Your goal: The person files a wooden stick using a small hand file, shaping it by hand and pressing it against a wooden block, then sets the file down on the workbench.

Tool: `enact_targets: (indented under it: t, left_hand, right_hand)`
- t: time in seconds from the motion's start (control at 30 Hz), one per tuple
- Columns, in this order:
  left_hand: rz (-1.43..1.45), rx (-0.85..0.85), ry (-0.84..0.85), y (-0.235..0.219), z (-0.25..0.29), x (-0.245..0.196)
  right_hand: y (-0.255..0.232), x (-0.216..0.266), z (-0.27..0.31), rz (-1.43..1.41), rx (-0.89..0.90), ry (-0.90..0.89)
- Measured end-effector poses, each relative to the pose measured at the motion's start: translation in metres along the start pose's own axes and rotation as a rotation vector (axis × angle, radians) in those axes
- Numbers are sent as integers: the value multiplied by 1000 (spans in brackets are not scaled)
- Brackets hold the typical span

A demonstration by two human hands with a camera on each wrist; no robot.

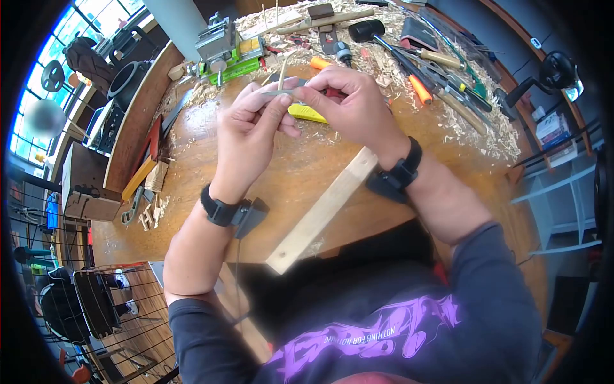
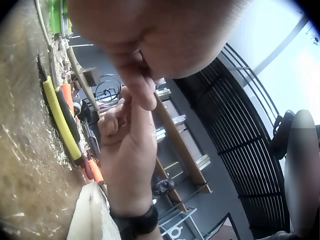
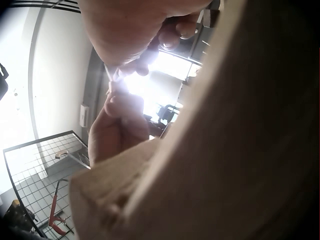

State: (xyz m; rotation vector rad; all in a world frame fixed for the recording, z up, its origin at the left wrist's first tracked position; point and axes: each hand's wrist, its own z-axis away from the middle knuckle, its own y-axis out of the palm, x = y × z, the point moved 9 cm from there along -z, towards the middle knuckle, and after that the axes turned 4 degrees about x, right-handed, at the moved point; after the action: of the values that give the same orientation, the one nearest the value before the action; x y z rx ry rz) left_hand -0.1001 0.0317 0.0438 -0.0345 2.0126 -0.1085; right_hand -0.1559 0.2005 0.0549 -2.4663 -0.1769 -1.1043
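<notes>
My left hand (image 1: 246,128) and right hand (image 1: 352,105) meet above the workbench. Between their thumbs and fingertips they pinch a small, thin, pale strip (image 1: 276,93), mostly covered by the fingers. A slender wooden stick (image 1: 283,72) rises just behind the left fingers. The right wrist view shows the left hand (image 3: 120,117) with its thumb and fingers together, close under the right fingertips. Beneath the hands, a yellow utility knife (image 1: 307,114) lies on the bench, partly hidden by the right hand. A flat wooden bar (image 1: 323,211) with holes near its ends lies below the forearms.
Wood shavings (image 1: 470,125) cover the far and right parts of the bench (image 1: 192,192). Among them lie a black mallet (image 1: 366,29), chisels with orange handles (image 1: 420,89) and a green-and-silver vise (image 1: 233,54). Wooden offcuts (image 1: 152,214) sit at the left edge.
</notes>
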Motion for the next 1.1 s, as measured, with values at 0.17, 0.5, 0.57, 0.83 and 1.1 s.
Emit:
enact_targets:
  t: [0.17,0.5,0.57,0.83,1.1]
  left_hand:
    - [-12,-7,7,-2,1,-14]
    - [41,-31,9,1,3,-21]
    - [-22,-2,14,2,4,-14]
    - [-49,51,48,0,3,-14]
    - [-10,-29,70,-5,3,-16]
  right_hand:
    - [-3,-1,-2,-40,-14,-29]
    - [-5,5,-2,-83,-40,-72]
    - [-2,15,0,-74,-37,-77]
    - [0,8,1,-90,-20,-52]
    - [-2,5,0,-80,-36,-83]
